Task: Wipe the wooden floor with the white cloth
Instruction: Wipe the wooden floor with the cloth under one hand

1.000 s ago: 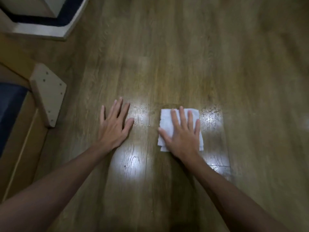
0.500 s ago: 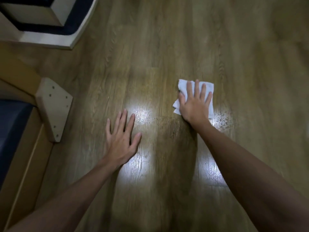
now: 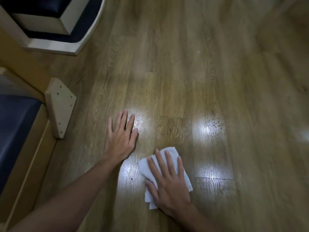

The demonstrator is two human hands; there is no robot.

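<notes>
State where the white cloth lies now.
Head view, lower centre: the cloth lies flat on the floor under the right hand, beside the left hand.

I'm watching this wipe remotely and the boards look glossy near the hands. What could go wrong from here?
1. The left hand is braced flat on the wooden floor beside a shiny patch; if that gloss is moisture, the hand might slip.
2. The white cloth looks bunched under the right hand, so strokes may cover less.
3. The speckled patch lies beyond the cloth and could be missed.
</notes>
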